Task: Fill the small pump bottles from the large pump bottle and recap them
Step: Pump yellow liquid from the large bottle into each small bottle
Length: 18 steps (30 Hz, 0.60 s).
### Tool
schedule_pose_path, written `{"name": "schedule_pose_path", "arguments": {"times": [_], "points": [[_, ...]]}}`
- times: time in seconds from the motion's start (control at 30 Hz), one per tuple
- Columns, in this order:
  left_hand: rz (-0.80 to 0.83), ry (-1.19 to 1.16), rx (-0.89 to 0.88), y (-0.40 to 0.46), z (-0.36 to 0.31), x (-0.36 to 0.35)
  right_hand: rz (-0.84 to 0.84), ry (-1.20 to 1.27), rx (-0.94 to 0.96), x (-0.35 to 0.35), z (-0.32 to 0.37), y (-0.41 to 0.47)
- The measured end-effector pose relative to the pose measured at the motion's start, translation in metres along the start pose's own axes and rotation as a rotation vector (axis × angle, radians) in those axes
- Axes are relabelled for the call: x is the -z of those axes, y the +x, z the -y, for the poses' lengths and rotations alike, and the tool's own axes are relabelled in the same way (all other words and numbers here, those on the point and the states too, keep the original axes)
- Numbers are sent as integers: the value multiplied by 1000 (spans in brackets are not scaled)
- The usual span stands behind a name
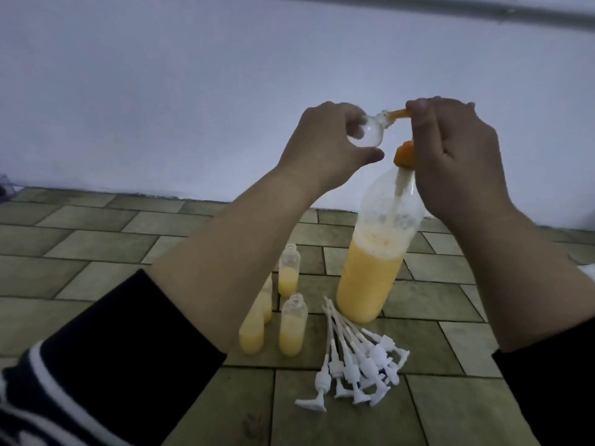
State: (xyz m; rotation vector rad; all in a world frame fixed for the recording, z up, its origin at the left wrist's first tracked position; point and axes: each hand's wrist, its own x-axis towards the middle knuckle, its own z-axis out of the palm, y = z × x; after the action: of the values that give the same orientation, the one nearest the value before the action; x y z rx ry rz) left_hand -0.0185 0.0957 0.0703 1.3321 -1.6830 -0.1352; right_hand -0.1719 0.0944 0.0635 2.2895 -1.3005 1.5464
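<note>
Above the tiled floor [450, 397], filling step: left hand [325, 146] grips an empty small bottle [143, 135] tilted, mouth at the orange spout [495, 115] of the large pump bottle [376, 252]; right hand [457, 162] curls over its pump head. Next, likely a downward press, keeping mouth and spout aligned.

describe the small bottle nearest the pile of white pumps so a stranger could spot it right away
Start at the large pump bottle of yellow liquid standing on the tiled floor. To its left is a cluster of small bottles; take the front one, just left of the heap of white pump caps. Its open neck and upper half show clear, unlike the fuller bottle to its left.
</note>
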Motion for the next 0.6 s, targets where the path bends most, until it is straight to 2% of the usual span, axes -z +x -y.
{"name": "schedule_pose_path", "arguments": {"times": [0.13,0.3,0.43,0.6], "points": [[63,-145,201,-13,23,4,109,95,-38,9,2,-1],[228,-215,427,-44,63,-5,-41,126,-52,18,4,-33],[306,-157,488,-64,81,-20,-26,188,-39,12,3,-94],[416,80,432,-79,90,-38,24,257,-153,3,-11,-166]]}}
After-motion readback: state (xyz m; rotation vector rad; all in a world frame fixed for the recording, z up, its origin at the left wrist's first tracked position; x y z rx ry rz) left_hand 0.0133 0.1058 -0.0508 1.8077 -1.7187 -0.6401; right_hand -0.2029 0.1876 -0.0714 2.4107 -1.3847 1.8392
